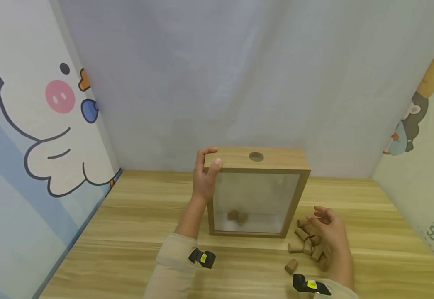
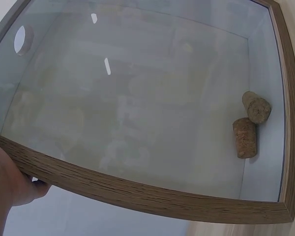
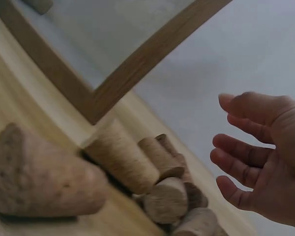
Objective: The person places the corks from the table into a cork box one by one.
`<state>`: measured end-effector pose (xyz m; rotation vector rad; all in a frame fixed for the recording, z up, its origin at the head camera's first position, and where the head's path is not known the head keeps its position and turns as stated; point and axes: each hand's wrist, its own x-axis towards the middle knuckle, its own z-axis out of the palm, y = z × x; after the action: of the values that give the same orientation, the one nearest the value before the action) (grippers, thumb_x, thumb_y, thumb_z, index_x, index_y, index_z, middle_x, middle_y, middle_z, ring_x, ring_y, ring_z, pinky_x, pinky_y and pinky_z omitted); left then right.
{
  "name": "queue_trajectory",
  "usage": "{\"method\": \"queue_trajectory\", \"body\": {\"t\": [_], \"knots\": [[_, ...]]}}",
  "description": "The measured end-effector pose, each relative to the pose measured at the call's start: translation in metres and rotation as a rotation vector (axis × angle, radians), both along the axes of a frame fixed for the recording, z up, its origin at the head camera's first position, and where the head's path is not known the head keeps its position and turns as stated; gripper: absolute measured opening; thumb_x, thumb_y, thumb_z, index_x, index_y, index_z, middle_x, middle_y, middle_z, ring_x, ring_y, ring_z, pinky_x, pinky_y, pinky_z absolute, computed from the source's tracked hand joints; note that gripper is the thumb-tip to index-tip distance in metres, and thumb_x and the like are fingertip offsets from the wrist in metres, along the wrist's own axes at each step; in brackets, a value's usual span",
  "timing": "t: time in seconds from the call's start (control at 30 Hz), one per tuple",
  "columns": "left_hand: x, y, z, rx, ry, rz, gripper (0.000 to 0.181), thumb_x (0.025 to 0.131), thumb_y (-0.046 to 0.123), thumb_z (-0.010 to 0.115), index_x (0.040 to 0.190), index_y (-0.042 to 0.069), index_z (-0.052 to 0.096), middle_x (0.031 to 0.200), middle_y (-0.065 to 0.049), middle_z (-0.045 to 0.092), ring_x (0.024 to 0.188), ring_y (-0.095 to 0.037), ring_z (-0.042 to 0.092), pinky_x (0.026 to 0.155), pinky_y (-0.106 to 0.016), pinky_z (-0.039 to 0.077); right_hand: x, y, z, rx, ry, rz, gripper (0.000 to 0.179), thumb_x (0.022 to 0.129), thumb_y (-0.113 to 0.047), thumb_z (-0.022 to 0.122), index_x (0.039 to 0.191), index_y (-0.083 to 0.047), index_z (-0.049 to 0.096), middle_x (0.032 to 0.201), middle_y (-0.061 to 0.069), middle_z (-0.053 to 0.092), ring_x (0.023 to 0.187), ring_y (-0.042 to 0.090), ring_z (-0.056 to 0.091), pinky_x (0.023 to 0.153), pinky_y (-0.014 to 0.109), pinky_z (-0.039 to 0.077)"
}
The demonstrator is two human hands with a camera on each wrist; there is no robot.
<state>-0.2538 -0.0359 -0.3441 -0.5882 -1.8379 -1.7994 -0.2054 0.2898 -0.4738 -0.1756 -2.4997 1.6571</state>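
Note:
A shallow wooden box with a clear front (image 1: 258, 197) stands upright on the table, a round hole (image 1: 256, 156) in its top. Two corks (image 2: 245, 137) lie at the bottom inside it. My left hand (image 1: 205, 176) grips the box's upper left corner, thumb on the top near the front edge. Over a heap of loose corks (image 1: 307, 247) to the right of the box hovers my right hand (image 1: 330, 230). Its fingers (image 3: 241, 150) are loosely bent with nothing between them, apart from the corks in the right wrist view.
One cork (image 1: 291, 266) lies apart, nearer the front of the wood-grain table (image 1: 127, 249). A pale curtain (image 1: 209, 83) hangs behind the box. Printed panels with cartoon figures stand at the left (image 1: 52, 137) and right (image 1: 422, 166).

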Motion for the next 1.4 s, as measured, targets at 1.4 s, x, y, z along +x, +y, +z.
{"method": "queue_trajectory", "body": {"t": [1.4], "knots": [[-0.024, -0.002, -0.023, 0.013, 0.004, 0.003, 0.043, 0.084, 0.036, 0.049, 0.118, 0.009, 0.05, 0.126, -0.004, 0.046, 0.063, -0.011, 0.036, 0.046, -0.025, 0.03, 0.007, -0.011, 0.025, 0.168, -0.17, 0.043, 0.051, 0.089, -0.014, 0.057, 0.128, 0.016, 0.042, 0.121, 0.032, 0.05, 0.11, 0.046, 0.047, 0.088, 0.053, 0.04]]}}
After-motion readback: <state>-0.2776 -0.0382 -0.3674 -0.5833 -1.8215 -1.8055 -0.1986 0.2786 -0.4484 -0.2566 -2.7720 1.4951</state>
